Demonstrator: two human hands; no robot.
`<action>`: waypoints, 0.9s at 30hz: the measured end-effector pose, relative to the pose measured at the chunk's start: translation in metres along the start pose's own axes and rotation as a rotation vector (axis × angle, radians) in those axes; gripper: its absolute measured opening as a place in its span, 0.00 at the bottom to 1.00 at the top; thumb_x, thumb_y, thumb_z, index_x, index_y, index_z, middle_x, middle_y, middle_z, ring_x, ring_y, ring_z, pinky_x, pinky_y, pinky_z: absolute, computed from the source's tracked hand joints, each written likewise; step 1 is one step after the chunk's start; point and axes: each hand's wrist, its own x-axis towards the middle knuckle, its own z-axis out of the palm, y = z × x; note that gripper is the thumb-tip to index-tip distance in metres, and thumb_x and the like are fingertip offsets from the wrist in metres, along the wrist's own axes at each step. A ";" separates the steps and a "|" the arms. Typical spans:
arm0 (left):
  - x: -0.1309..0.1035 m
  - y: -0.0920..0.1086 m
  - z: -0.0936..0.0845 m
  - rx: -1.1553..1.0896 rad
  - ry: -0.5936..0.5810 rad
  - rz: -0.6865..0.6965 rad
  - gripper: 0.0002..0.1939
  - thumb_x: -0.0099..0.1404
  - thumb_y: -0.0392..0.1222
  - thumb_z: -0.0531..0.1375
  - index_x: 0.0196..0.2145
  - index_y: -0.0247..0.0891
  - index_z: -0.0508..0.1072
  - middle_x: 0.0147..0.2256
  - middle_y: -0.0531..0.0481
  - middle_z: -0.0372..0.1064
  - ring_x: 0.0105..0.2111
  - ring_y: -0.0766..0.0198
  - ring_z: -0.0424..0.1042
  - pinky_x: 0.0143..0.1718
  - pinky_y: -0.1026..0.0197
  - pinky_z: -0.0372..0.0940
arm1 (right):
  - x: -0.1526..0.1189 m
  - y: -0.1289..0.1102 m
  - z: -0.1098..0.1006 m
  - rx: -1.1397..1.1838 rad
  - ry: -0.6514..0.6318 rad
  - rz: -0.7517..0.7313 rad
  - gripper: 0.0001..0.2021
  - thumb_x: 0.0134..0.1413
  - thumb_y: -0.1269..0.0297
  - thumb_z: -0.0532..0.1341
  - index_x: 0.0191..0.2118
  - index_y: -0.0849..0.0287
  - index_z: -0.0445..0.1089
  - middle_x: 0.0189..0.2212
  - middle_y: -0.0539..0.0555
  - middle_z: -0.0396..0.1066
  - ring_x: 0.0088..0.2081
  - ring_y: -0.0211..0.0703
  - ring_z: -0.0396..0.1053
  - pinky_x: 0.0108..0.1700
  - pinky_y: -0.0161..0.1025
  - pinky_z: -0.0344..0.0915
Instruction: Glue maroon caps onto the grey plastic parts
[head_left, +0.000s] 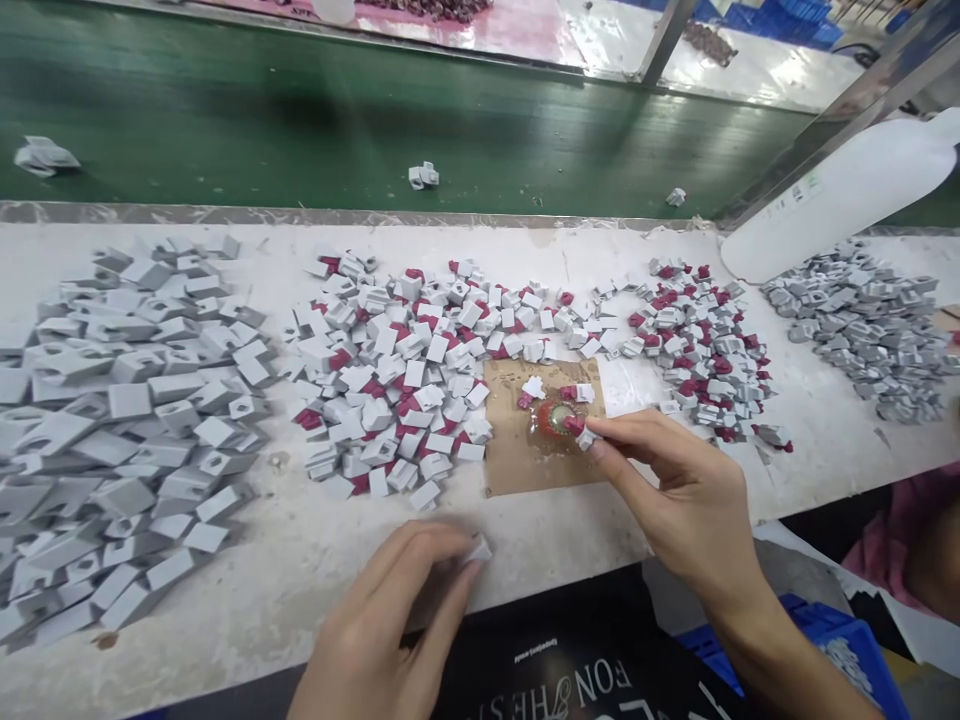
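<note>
Factory workshop with conveyor belt [315, 130]

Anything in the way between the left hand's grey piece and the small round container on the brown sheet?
Nothing visible stands between the left hand's grey piece and the round container. The right hand holds a red-and-grey piece at the container's right edge, beside that route.

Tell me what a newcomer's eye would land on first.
Probably the heap of grey pieces at far left, then the grey-and-red pile in the middle. The big white bottle stands out at upper right. Nearer, the right hand pinches a small piece over a brown sheet.
</note>
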 end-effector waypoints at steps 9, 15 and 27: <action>0.011 0.004 0.005 0.088 -0.106 0.150 0.10 0.83 0.40 0.66 0.57 0.51 0.82 0.51 0.49 0.83 0.47 0.60 0.88 0.50 0.66 0.80 | 0.003 -0.006 -0.002 -0.074 -0.012 -0.026 0.14 0.72 0.70 0.73 0.51 0.42 0.91 0.42 0.51 0.89 0.42 0.51 0.86 0.42 0.48 0.84; 0.043 0.044 0.013 -0.282 -0.057 -0.054 0.05 0.81 0.40 0.66 0.48 0.50 0.84 0.41 0.53 0.82 0.39 0.63 0.83 0.42 0.66 0.79 | 0.000 -0.006 -0.007 0.183 0.031 0.096 0.11 0.74 0.66 0.75 0.52 0.39 0.92 0.47 0.50 0.91 0.48 0.46 0.88 0.47 0.39 0.85; 0.086 0.072 0.039 -0.889 -0.069 -0.202 0.02 0.82 0.43 0.71 0.49 0.46 0.86 0.46 0.53 0.90 0.46 0.65 0.89 0.52 0.69 0.82 | -0.002 -0.002 0.004 0.649 -0.052 0.347 0.06 0.68 0.55 0.81 0.48 0.44 0.93 0.46 0.53 0.93 0.49 0.51 0.92 0.56 0.45 0.90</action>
